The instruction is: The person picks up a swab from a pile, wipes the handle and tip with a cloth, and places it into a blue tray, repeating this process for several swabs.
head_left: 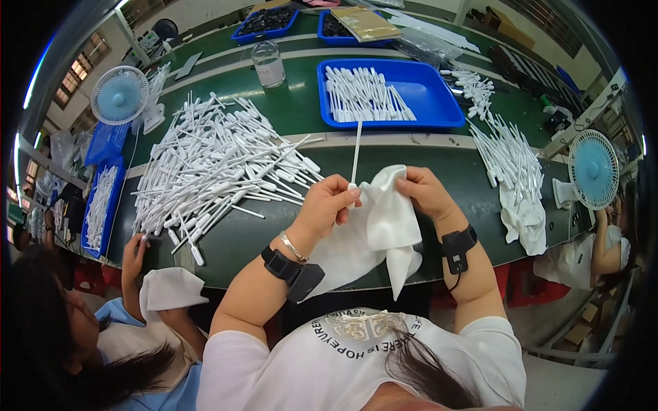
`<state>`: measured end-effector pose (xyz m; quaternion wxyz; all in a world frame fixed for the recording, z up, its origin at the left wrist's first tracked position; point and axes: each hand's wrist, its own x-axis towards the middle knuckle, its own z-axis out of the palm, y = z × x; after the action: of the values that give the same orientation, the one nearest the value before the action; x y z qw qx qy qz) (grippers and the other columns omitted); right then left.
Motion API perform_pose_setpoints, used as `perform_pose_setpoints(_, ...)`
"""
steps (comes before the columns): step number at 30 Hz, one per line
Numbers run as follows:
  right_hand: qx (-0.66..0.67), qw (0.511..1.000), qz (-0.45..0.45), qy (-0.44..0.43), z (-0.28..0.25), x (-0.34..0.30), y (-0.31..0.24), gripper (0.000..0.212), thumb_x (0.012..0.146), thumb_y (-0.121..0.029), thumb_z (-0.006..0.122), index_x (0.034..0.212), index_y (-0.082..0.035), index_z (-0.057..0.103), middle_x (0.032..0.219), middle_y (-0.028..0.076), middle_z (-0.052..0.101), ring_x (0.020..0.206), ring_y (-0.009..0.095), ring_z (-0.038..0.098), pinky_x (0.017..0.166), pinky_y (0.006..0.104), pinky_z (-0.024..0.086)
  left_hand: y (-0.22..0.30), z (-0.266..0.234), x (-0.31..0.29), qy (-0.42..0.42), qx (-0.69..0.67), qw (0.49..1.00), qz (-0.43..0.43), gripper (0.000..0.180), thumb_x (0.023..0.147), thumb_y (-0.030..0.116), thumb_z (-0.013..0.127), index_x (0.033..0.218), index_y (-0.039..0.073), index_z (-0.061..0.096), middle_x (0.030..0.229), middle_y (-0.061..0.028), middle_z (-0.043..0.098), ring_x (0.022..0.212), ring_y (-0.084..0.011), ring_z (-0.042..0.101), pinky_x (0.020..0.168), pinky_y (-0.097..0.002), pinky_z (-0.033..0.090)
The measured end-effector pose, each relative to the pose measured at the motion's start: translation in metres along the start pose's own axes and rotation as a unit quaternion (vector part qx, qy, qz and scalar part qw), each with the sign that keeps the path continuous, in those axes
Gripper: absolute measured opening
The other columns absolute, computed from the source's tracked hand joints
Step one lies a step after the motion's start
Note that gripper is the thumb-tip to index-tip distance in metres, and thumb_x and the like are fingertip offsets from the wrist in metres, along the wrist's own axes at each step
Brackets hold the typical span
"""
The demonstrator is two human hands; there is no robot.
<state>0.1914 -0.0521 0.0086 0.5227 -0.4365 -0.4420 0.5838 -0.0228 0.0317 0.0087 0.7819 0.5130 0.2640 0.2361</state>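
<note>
My left hand [327, 205] is closed in a pinch on a white plastic stick [356, 156], whose thin shaft points up and away from me. The thicker end of the stick sits at my fingertips, partly hidden by them. My right hand [425, 192] grips the upper edge of a white cloth [392, 222] between thumb and fingers. Folds of the cloth hang down between my hands, right beside the thick end of the stick. A large loose pile of similar white sticks [219, 164] lies to the left of my left hand.
Beyond my hands stands a blue tray [433, 113] with many sticks in its left part. More sticks lie over white cloths [524, 222] at right, near a fan [593, 168]. A clear bottle [269, 65] stands further back. At left, a co-worker's hand [133, 257] is beside the pile.
</note>
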Motion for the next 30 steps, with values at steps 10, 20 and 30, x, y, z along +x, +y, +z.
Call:
perform_pose_setpoints(10,-0.261,0.947,-0.108,0.151,0.057,-0.004,0.014,0.022,0.089,-0.021,0.053,0.093,0.000,0.059,0.082,0.004,0.060,0.073,0.009,0.055,0.065,0.0254,0.046,-0.026,0.026,-0.005,0.047,0.316,0.938,0.134,0.010,0.081,0.008,0.055,0.089,0.003,0.057,0.068,-0.0062,0.061,0.052,-0.0093,0.057,0.045,-0.0221,0.044)
perform_pose_setpoints(20,0.136,0.962,-0.075,0.223,0.037,-0.008,-0.004,0.021,0.088,-0.019,0.053,0.100,-0.002,0.054,0.084,0.004,0.060,0.072,0.009,0.055,0.064,0.0246,0.047,-0.024,0.014,-0.003,-0.096,-0.002,0.990,-0.104,0.014,0.088,0.012,0.050,0.092,0.001,0.057,0.072,-0.0045,0.059,0.045,-0.0081,0.048,0.041,-0.0201,0.037)
perform_pose_setpoints(30,0.081,0.969,-0.080,0.217,0.034,-0.003,-0.001,0.022,0.091,-0.023,0.048,0.093,-0.002,0.055,0.084,0.005,0.060,0.071,0.010,0.057,0.061,0.0236,0.048,-0.007,0.004,-0.001,-0.205,-0.094,0.954,-0.200,0.018,0.090,0.016,0.048,0.090,0.001,0.057,0.071,-0.0031,0.056,0.045,-0.0062,0.044,0.042,-0.0186,0.034)
